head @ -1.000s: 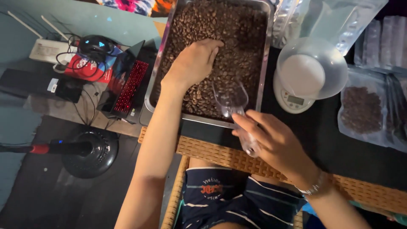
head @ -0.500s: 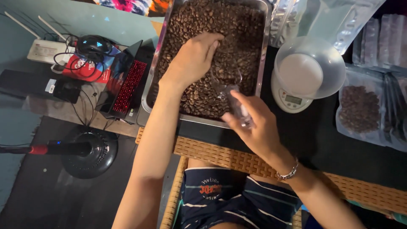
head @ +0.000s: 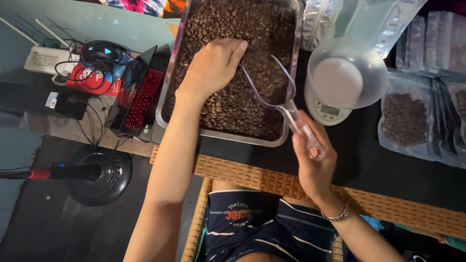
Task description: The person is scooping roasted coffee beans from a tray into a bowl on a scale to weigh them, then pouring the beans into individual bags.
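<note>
A: What is seen from the head view?

B: A metal tray (head: pixel 171 82) filled with coffee beans (head: pixel 233 104) is set on the dark bench (head: pixel 369 167) at twelve o'clock. The left hand (head: pixel 213 65) is laid on the beans, fingers curled, as though beans were being pushed toward the scoop; nothing is gripped by it.

A: And the right hand?

B: The handle of a clear plastic scoop (head: pixel 281 99) is gripped by the right hand (head: pixel 313 157), the grip closed around it at about five o'clock of the tray. The scoop's mouth is dipped into the beans just beside the left fingertips, tilted low, probably so that beans can be gathered in.

A: What is kept nearby?

B: A small white scale (head: pixel 326 107) with a clear bowl (head: pixel 347 73) on it is placed at three o'clock of the tray, within easy reach. A clear pouch of beans (head: pixel 405 119) is laid farther right, among other pouches. At nine o'clock a laptop with red-lit keys (head: pixel 141 97) is seen, and a black fan base (head: pixel 99 174) is stood on the floor at seven o'clock.
</note>
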